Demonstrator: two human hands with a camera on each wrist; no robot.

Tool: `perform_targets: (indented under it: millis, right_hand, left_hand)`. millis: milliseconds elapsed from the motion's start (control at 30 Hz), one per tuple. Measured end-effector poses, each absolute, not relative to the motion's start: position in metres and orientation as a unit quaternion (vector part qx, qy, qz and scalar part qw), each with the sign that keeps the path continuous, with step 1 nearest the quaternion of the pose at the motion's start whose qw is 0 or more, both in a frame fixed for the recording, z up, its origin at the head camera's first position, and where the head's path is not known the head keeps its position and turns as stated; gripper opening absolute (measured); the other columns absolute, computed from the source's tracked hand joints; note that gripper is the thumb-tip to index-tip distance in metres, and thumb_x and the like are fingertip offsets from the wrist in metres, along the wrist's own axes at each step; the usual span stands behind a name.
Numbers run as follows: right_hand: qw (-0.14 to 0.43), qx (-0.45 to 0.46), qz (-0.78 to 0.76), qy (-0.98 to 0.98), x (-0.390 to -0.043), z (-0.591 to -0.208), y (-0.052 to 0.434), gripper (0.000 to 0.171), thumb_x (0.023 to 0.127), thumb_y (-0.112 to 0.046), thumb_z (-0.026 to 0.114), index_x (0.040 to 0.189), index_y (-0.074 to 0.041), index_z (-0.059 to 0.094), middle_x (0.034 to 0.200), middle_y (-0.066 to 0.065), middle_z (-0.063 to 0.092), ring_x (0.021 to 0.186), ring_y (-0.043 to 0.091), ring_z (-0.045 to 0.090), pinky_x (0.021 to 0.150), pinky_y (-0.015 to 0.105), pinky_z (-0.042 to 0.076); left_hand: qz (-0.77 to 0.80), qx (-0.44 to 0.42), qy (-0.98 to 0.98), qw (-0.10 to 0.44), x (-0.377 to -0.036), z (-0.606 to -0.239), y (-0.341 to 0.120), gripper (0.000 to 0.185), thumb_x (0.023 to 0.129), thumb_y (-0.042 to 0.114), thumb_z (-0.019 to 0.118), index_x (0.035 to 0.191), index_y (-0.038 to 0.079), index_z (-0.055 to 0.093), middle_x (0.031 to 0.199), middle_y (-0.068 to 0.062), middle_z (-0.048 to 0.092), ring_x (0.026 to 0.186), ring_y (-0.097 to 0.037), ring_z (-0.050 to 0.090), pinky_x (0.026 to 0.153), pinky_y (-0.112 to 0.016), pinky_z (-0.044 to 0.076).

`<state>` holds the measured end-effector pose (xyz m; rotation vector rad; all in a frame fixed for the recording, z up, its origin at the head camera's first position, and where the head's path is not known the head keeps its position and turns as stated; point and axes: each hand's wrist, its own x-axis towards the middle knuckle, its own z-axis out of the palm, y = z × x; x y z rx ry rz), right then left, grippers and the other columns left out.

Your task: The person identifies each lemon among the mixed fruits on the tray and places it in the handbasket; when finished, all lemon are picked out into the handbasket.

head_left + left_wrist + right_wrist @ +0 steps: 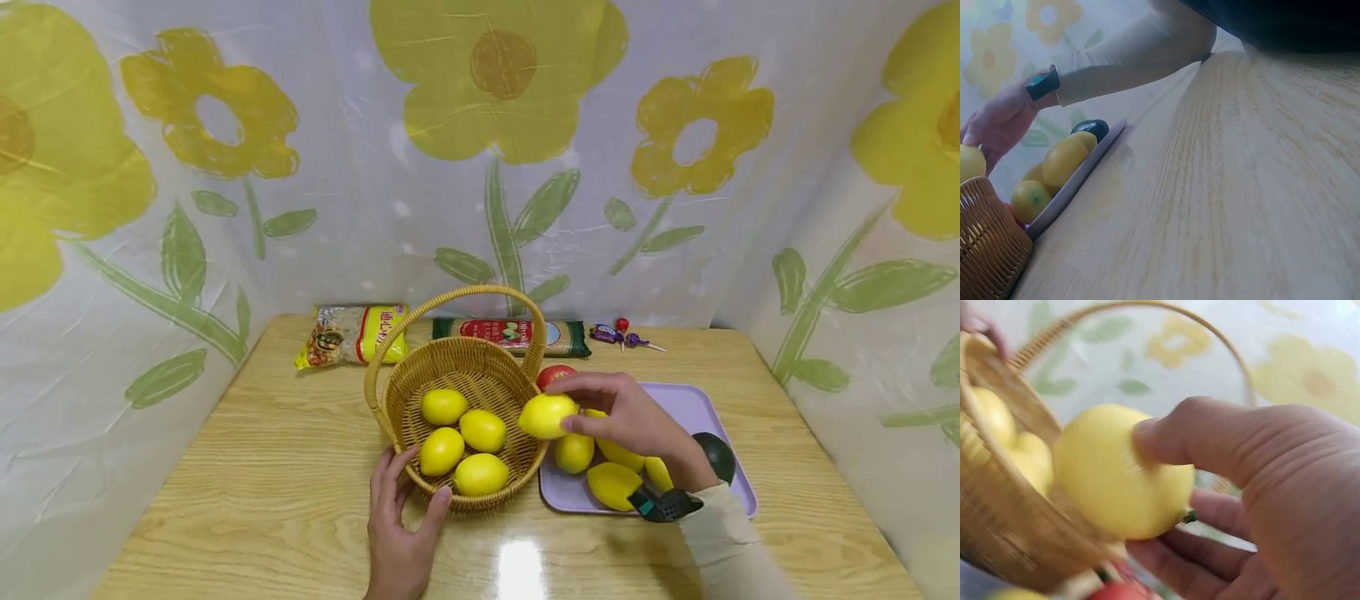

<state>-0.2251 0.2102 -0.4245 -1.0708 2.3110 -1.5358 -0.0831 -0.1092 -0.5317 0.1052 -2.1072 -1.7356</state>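
One lemon is being pinched by the right hand at the right rim of the basket, whose near-left rim is being touched by the left hand, fingers loosely spread.

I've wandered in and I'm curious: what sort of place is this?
Likely a staged tabletop set: flower-printed cloth lines three sides of a wood-grain table, which bears a wicker basket of lemons.

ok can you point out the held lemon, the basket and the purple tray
Held lemon (544,417), head view: on the middle of its skin
Basket (465,358), head view: on its inner back wall
Purple tray (682,408), head view: on its bare floor
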Motion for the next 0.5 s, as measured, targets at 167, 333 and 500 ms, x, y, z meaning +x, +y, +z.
perform_targets:
  millis: [167,333,500]
  right_hand:
    - [0.094,-0.402,-0.435,0.8,-0.208,-0.429,0.173,0.037,0.102,-0.019,0.081,0.138,-0.021,0.075,0.14,0.001,0.075,0.114,0.011,0.072,0.091,0.034,0.068]
    - [0.083,-0.428,-0.409,0.801,-0.193,-0.435,0.145,0.038,0.1,-0.023,0.084,0.137,-0.021,0.076,0.139,0.0,0.075,0.115,0.012,0.073,0.088,0.035,0.069]
    - [0.064,-0.436,-0.395,0.806,-0.181,-0.434,0.129,0.041,0.103,-0.032,0.079,0.142,-0.022,0.073,0.144,-0.003,0.073,0.136,0.017,0.068,0.116,0.04,0.058]
  left_hand:
    - [-0.623,0.036,-0.754,0.205,-0.083,-0.533,-0.109,0.062,0.101,0.012,0.08,0.157,0.01,0.054,0.177,-0.019,0.023,0.159,-0.044,0.034,0.121,-0.009,0.037]
    - [-0.624,0.031,-0.752,0.21,-0.083,-0.534,-0.109,0.062,0.1,0.011,0.08,0.156,0.01,0.054,0.176,-0.019,0.025,0.159,-0.043,0.034,0.12,-0.009,0.038]
    - [-0.626,0.022,-0.748,0.221,-0.085,-0.535,-0.108,0.062,0.099,0.009,0.081,0.155,0.008,0.055,0.175,-0.019,0.026,0.158,-0.043,0.035,0.12,-0.01,0.039]
